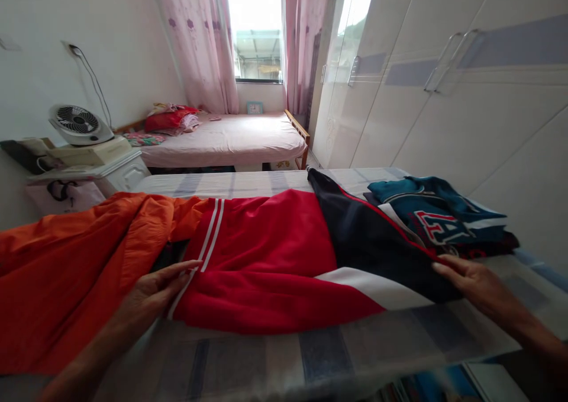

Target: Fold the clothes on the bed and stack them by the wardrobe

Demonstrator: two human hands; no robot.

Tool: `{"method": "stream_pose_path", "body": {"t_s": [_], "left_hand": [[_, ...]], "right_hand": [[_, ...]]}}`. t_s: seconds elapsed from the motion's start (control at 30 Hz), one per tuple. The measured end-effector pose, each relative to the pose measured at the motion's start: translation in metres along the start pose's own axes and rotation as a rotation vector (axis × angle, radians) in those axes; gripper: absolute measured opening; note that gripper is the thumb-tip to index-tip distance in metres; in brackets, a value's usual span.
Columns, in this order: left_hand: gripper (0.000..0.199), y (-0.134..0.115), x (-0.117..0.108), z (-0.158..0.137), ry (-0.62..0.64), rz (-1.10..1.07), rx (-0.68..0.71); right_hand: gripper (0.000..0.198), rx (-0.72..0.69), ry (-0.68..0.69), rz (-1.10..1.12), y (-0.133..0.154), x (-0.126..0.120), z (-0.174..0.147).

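A red, black and white track jacket (270,230) lies stretched sideways across the bed in front of me. At its left end, my left hand (162,283) pinches the red edge beside two white stripes. My right hand (464,275) has the black end between thumb and fingers, near the red piping. The jacket's lower side bulges slightly in a red fold with a white panel. An orange garment (89,260) is spread out to the left, partly behind my left forearm. Close beyond my right hand sits a pile of folded clothes, topped by a teal garment (426,198) with letters on it.
The checked bedsheet (248,360) covers the near bed. Beyond it stands a second bed (248,135) with pink bedding. A fan (80,124) is on the white cabinet at left, with a bag (66,195) below. White wardrobes (399,112) line the right wall.
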State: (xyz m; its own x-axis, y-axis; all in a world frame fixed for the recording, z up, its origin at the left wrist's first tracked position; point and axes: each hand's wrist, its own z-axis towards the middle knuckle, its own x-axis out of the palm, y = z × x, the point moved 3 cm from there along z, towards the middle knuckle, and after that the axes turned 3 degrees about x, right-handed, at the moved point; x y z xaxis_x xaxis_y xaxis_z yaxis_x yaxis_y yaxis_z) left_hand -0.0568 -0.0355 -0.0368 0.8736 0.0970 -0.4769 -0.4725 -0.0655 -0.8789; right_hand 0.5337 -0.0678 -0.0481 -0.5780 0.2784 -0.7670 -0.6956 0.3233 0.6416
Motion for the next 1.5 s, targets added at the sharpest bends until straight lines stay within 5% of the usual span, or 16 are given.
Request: {"method": "stream_pose_path", "body": {"t_s": [0.17,0.27,0.37,0.53,0.63,0.77,0.83,0.97,1.1,1.2,1.3,1.37,1.5], "left_hand": [[0.05,0.02,0.002,-0.01,-0.046,0.054,-0.023],[0.045,0.027,-0.001,-0.013,-0.047,0.144,0.104],[0.049,0.031,-0.001,-0.013,-0.013,0.176,0.081],[0.069,0.016,-0.003,-0.012,0.004,0.194,-0.047],[0.071,0.002,-0.004,-0.016,-0.027,0.148,-0.018],[0.05,-0.001,-0.01,-0.02,-0.257,0.258,0.109],[0.046,0.007,-0.007,-0.014,-0.271,0.312,0.13],[0.044,0.015,0.006,0.002,-0.126,0.471,0.304],[0.033,-0.011,0.015,-0.009,-0.245,0.712,0.715],[0.039,-0.014,0.034,-0.022,-0.09,0.774,0.926],[0.047,0.011,0.051,-0.02,0.114,0.903,0.854],[0.048,0.023,0.054,-0.014,0.21,0.928,0.773],[0.043,-0.002,0.052,0.008,0.242,0.783,0.669]], "right_hand": [[0.03,-0.096,-0.164,-0.26,0.012,0.009,-0.015],[0.03,-0.127,-0.107,-0.37,0.011,0.016,-0.016],[0.03,-0.144,-0.095,-0.5,0.011,0.025,-0.014],[0.049,-0.129,-0.145,-0.534,0.04,0.038,-0.005],[0.041,-0.111,-0.095,-0.528,0.065,0.046,0.002],[0.035,-0.242,-0.426,-0.281,0.086,0.037,0.005],[0.039,-0.246,-0.542,-0.26,0.084,0.035,0.006],[0.037,-0.293,-0.409,-0.474,0.08,0.049,0.006],[0.035,-0.609,-0.505,-0.445,0.099,0.06,-0.025],[0.021,-0.779,-0.33,-0.341,0.108,0.077,-0.049],[0.018,-0.717,-0.079,-0.328,0.1,0.1,-0.055],[0.018,-0.653,-0.028,-0.311,0.091,0.109,-0.052],[0.019,-0.611,-0.027,-0.265,0.084,0.112,-0.049]]}}
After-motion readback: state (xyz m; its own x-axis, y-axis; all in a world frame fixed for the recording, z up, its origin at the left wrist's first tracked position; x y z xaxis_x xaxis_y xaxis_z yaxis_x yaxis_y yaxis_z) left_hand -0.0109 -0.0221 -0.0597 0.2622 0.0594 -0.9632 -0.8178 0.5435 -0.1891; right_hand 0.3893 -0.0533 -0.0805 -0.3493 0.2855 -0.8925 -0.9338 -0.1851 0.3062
